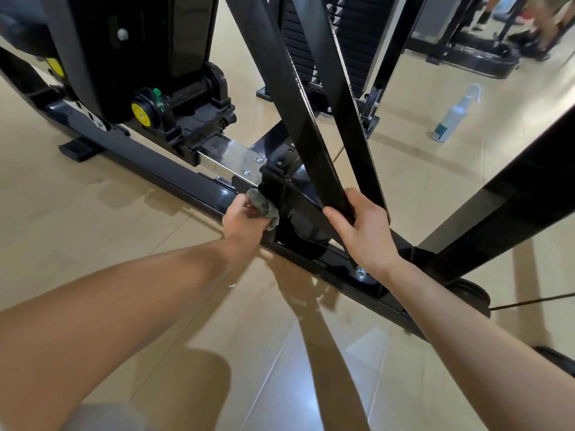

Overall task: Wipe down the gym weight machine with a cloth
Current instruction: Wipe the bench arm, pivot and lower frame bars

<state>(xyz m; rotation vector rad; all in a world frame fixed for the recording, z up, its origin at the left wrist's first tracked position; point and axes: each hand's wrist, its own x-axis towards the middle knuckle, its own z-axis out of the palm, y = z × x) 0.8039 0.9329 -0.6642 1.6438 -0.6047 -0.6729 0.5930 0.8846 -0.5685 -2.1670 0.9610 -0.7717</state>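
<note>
A black weight machine fills the view, with its long base rail (pixel 161 169) lying on the tiled floor. My left hand (pixel 244 217) grips a bunched grey-green cloth (pixel 264 208) and presses it against the black bracket where the rail meets the chrome bar (pixel 227 157). My right hand (pixel 362 231) holds the lower end of a slanted black frame bar (pixel 298 119), thumb on the near side and fingers wrapped behind it. Part of the cloth is hidden by my fingers.
A white spray bottle (pixel 452 115) stands on the floor at the right. The weight stack (pixel 306 42) rises behind the slanted bars. A thick black bar (pixel 510 206) crosses at right. Another machine and people's legs (pixel 541 23) are far right.
</note>
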